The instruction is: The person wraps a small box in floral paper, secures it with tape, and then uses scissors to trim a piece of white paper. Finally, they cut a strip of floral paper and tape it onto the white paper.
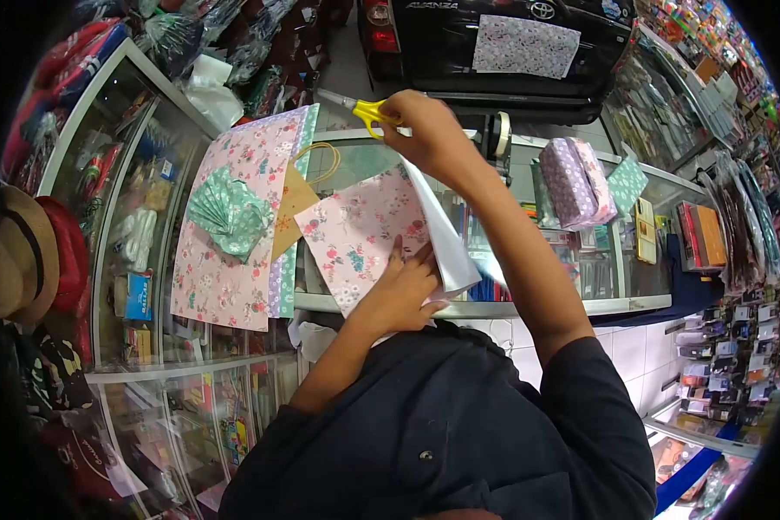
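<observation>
A single view looks from the person's head, forward and steeply down, over the dark shirt [442, 416] at the bottom to the glass worktop [546, 308], with the left hand [400, 290] and right hand [425, 130] near the lens. Its wide, curved field darkens at the corners and reaches a black car [433, 52] farther off at the top.

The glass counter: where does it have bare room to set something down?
Bare glass shows between the wrapped box and the near edge, and a smaller patch beyond the loose pink sheet. The left end is crowded: patterned sheets under a green folded piece.
</observation>
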Available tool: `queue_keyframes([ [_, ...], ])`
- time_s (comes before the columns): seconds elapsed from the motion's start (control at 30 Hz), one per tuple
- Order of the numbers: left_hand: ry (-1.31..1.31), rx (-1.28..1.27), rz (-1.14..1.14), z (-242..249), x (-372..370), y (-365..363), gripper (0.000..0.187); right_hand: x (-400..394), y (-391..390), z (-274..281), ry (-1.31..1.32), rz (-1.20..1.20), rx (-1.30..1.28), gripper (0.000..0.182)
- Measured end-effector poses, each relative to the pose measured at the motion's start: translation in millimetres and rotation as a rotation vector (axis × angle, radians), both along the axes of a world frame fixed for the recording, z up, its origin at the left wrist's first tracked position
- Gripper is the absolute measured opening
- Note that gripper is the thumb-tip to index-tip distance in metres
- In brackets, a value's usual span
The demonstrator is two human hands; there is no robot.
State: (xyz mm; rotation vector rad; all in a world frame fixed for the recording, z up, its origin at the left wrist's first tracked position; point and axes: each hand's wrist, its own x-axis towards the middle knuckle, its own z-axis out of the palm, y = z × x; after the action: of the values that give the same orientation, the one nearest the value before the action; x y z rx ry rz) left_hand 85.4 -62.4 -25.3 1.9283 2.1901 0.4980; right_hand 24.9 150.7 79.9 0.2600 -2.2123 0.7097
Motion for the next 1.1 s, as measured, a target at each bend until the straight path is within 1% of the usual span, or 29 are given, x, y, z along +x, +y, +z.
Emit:
queue_keyframes([
  [0.03,-0.015,-0.096,0.013,12,2,3,0.052,29,-4,22,-0.091,0.018,-0.203,0.026],
  [0.07,-0.029,-0.190,0.028,23,3,6,0.050,47,-1,21,-0.139,0.095,-0.511,0.026],
  [0.1,-0.025,-0.188,0.028,19,3,9,0.050,64,2,13,-0.086,0.162,-0.782,0.025],
  [0.13,-0.039,-0.112,0.015,10,1,10,0.049,95,1,24,-0.118,0.238,-0.995,0.024],
  [0.17,-0.052,-0.038,0.004,5,1,12,0.049,118,3,18,-0.080,0.407,-1.215,0.024],
  [0.2,-0.049,-0.038,0.005,6,5,16,0.049,138,4,11,-0.043,0.464,-1.340,0.024],
  [0.23,-0.082,0.000,0.084,8,10,19,0.049,157,3,2,-0.006,0.520,-1.468,0.024],
  [0.27,-0.115,0.037,0.162,8,14,21,0.049,173,1,-11,-0.019,0.478,-1.532,0.026],
  [0.3,-0.070,0.060,0.184,0,15,23,0.057,188,-2,-27,-0.033,0.434,-1.598,0.028],
  [0.33,-0.071,0.055,0.184,5,19,25,0.057,200,-5,-44,-0.087,0.382,-1.506,0.029],
  [0.37,-0.093,0.014,0.204,15,24,28,0.062,216,0,-80,-0.153,0.423,-1.640,0.039],
  [0.4,-0.115,-0.028,0.226,19,28,30,0.067,224,-13,-81,-0.136,0.377,-1.739,0.038],
  [0.43,-0.085,-0.071,0.232,11,29,31,0.081,236,-18,-89,-0.191,0.301,-1.715,0.036],
  [0.47,-0.086,-0.076,0.234,14,34,32,0.081,246,-21,-100,-0.245,0.227,-1.691,0.035],
  [0.5,-0.074,-0.085,0.218,20,39,32,0.089,254,-22,-109,-0.247,0.229,-1.697,0.035],
  [0.53,-0.062,-0.096,0.199,24,43,32,0.098,262,-22,-115,-0.237,0.244,-1.702,0.029],
  [0.57,-0.048,-0.075,0.182,18,44,32,0.113,268,-21,-120,-0.225,0.259,-1.708,0.025],
  [0.6,-0.047,-0.085,0.179,18,45,32,0.113,272,-16,-123,-0.222,0.259,-1.718,0.025],
  [0.67,-0.050,-0.145,0.137,21,45,30,0.117,278,-9,-123,-0.263,0.159,-1.650,0.022],
  [0.7,-0.029,-0.187,0.133,24,44,31,0.112,279,-5,-121,-0.231,0.154,-1.629,0.023],
  [0.8,-0.052,-0.209,0.072,22,44,22,0.109,283,5,-117,-0.203,0.140,-1.622,0.022],
  [0.83,-0.092,-0.220,0.080,32,48,23,0.094,284,9,-113,-0.238,0.107,-1.619,0.022],
  [0.87,-0.090,-0.225,0.084,31,46,20,0.094,284,11,-113,-0.239,0.113,-1.624,0.022],
  [0.93,-0.188,-0.202,0.029,31,43,12,0.085,285,14,-115,-0.164,0.167,-1.683,0.020],
  [0.97,-0.195,-0.151,0.091,40,49,8,0.078,285,16,-116,-0.168,0.174,-1.687,0.020],
  [1.0,-0.195,-0.155,0.099,47,49,5,0.078,286,17,-116,-0.206,0.125,-1.675,0.018],
  [1.03,-0.334,-0.103,0.132,53,48,-2,0.076,287,19,-116,-0.243,0.078,-1.662,0.016],
  [1.07,-0.472,-0.049,0.167,64,50,-2,0.074,287,20,-113,-0.251,0.086,-1.664,0.016],
  [1.1,-0.445,0.057,0.206,81,57,-2,0.070,286,21,-108,-0.291,0.033,-1.562,0.013],
])
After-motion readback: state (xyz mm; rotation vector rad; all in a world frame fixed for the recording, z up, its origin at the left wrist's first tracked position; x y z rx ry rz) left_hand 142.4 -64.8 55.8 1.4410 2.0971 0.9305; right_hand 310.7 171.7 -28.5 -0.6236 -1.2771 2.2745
